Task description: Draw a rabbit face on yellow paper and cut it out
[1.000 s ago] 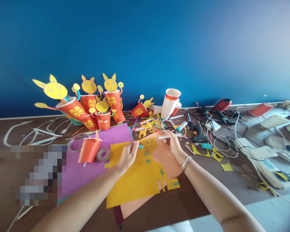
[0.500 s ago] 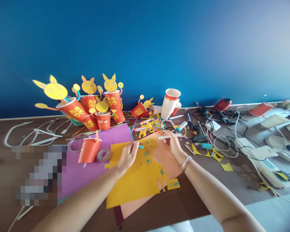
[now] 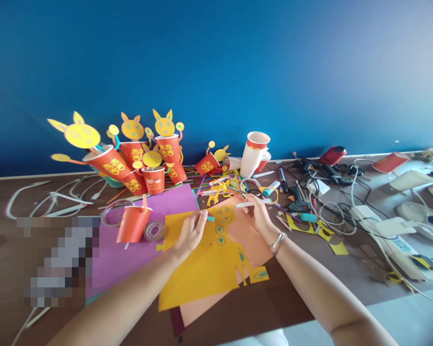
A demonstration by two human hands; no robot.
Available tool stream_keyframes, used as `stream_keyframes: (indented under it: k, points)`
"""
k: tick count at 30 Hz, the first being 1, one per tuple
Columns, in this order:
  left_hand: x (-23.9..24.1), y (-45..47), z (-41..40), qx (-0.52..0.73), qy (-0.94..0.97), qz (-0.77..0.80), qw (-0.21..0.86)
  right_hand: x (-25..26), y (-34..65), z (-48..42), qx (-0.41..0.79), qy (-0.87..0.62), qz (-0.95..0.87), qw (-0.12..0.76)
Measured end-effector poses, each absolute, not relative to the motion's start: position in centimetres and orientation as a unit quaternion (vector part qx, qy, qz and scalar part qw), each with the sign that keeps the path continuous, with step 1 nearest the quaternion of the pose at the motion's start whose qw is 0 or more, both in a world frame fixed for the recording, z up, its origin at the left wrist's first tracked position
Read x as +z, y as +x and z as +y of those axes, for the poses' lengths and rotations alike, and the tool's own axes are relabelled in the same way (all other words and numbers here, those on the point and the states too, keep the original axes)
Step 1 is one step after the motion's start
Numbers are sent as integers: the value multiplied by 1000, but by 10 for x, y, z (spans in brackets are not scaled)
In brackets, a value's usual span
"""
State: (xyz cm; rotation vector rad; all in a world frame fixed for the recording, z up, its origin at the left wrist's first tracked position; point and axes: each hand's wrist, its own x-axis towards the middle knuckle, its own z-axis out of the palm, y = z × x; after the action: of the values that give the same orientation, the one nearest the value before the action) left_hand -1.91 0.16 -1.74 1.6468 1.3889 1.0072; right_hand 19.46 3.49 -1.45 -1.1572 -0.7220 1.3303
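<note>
My left hand (image 3: 193, 230) is closed on a teal marker cap (image 3: 210, 218), above the yellow paper sheet (image 3: 191, 274). In my right hand (image 3: 258, 214) is a white marker (image 3: 250, 203), its tip pointing left over the peach paper (image 3: 243, 235). On the yellow sheet are a drawn animal face (image 3: 224, 216) and two small circles with teal hearts. Ear shapes with teal centres are drawn near the sheet's lower right, where pieces are cut out of the edge. Left of my left hand, a tape roll (image 3: 154, 231) lies on the purple paper (image 3: 111, 264).
Red paper cups (image 3: 168, 148) with yellow animal faces stand at the back left. A red cup (image 3: 134, 224) with an orange straw is on the purple paper. Stacked white cups (image 3: 253, 156), paper scraps, glue guns (image 3: 299, 199), cables and a power strip (image 3: 386, 235) crowd the back and right.
</note>
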Motion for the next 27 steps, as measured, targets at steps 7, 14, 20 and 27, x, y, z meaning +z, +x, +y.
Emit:
stream_keyframes:
  k: [7,14,20,27]
  points:
    - [-18,-19,2,396,645,540,369,-14,195,35,570,-491,-317,578]
    - [-18,-19,2,395,645,539,371,-13,195,34,566,-492,-325,576]
    - [-18,-19,1,397,645,539,368,-13,195,34,571,-487,-318,579]
    - [-17,-19,2,399,647,537,366,-14,195,34,566,-488,-319,582]
